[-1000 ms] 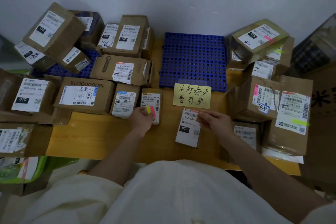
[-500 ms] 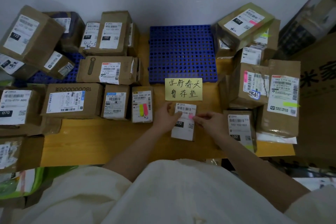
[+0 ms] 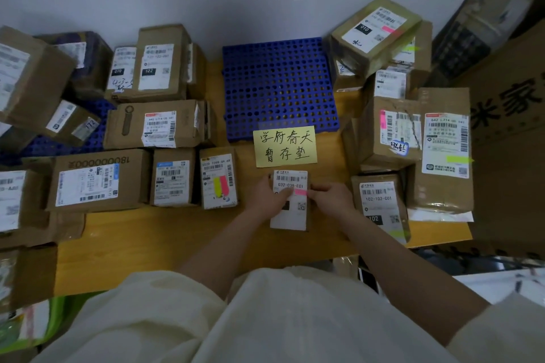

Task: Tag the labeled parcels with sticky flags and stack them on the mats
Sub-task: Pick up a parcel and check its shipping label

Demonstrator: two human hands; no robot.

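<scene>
A small parcel (image 3: 290, 215) with a white label reading 032 lies on the wooden table (image 3: 165, 242) in front of me. My left hand (image 3: 267, 196) grips its left edge, thumb across the label. My right hand (image 3: 331, 196) pinches a pink sticky flag (image 3: 300, 192) that rests on the label's middle. A pad of yellow and pink sticky flags (image 3: 221, 186) sits on a small parcel (image 3: 218, 178) to the left. The blue perforated mat (image 3: 278, 85) lies bare behind a yellow handwritten note (image 3: 285, 147).
Untagged cardboard parcels (image 3: 101, 181) crowd the left half of the table, some on a second blue mat (image 3: 94, 138). Flagged parcels (image 3: 392, 134) are stacked at the right, one (image 3: 380, 206) close to my right wrist. A large carton (image 3: 507, 132) stands far right.
My left hand left the flag pad and came over to hold the 032 parcel. My right hand brought a pink flag onto its label. The view shifted right.
</scene>
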